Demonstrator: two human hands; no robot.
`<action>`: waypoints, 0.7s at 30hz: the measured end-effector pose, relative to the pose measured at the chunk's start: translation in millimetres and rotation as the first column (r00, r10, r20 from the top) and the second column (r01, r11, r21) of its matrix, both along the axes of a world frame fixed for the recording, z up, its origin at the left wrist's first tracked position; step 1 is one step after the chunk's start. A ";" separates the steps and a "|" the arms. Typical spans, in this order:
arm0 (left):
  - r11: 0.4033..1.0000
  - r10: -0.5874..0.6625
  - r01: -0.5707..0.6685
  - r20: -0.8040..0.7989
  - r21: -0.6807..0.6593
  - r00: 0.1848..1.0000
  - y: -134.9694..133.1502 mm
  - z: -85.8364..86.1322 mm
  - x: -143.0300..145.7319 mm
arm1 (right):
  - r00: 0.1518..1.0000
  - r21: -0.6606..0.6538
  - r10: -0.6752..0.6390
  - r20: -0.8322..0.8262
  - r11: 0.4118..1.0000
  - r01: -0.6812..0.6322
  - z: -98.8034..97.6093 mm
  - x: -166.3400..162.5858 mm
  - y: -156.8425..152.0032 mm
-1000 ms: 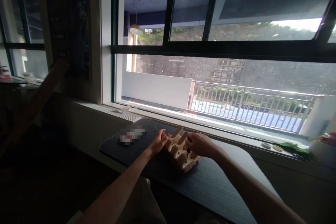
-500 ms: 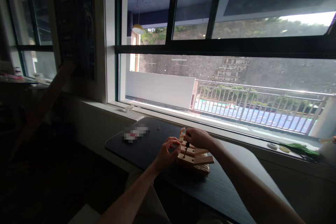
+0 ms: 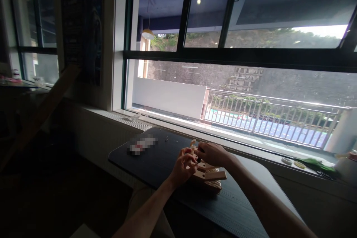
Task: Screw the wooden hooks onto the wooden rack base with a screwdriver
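Note:
A pale wooden assembly [image 3: 209, 175] of slotted bars lies on the dark table [image 3: 156, 160] before a large window. My left hand [image 3: 182, 166] is curled at its left side, fingertips pinched against the wood. My right hand [image 3: 212, 154] is closed above the piece around a small dark tool [image 3: 199, 160], whose tip points down at the wood. The tool is mostly hidden in my fist.
A small blurred flat object [image 3: 141, 144] lies at the table's far left, with a tiny dark bit [image 3: 166, 139] near it. On the sill at the right sit small round items [image 3: 291, 162] and green stuff [image 3: 319, 165]. The table's edge runs close to my lap.
The wooden assembly was turned from a slanted lie to lying across the table. My left hand let go of its side, lifted, then came back to its left end. My right hand stayed on top.

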State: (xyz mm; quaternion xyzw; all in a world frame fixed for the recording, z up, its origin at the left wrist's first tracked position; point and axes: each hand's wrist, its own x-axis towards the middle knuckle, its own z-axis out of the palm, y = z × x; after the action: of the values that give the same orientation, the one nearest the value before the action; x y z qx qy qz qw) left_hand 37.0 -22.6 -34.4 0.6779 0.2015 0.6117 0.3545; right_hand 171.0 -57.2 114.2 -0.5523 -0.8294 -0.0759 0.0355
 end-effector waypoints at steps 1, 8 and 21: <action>1.000 -0.001 0.001 0.001 0.007 1.000 0.3 0.2 0.3 | 1.000 -0.016 0.020 0.006 1.000 -0.020 3.4 1.2 1.0; 0.996 0.084 -0.083 -0.051 0.031 0.995 -10.4 4.3 -7.1 | 0.998 -0.049 0.056 0.013 0.997 -0.055 5.7 -1.3 7.3; 0.995 0.099 -0.102 -0.093 -0.025 0.991 -10.9 4.5 -10.1 | 0.993 -0.075 0.096 0.074 0.993 -0.091 25.4 -11.2 1.8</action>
State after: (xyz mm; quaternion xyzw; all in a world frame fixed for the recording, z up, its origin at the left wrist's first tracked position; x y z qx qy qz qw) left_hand 27.0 -33.6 -30.0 0.6891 0.2605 0.5939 0.3236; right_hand 159.8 -55.4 139.6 -0.5102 -0.8574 -0.0658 -0.0132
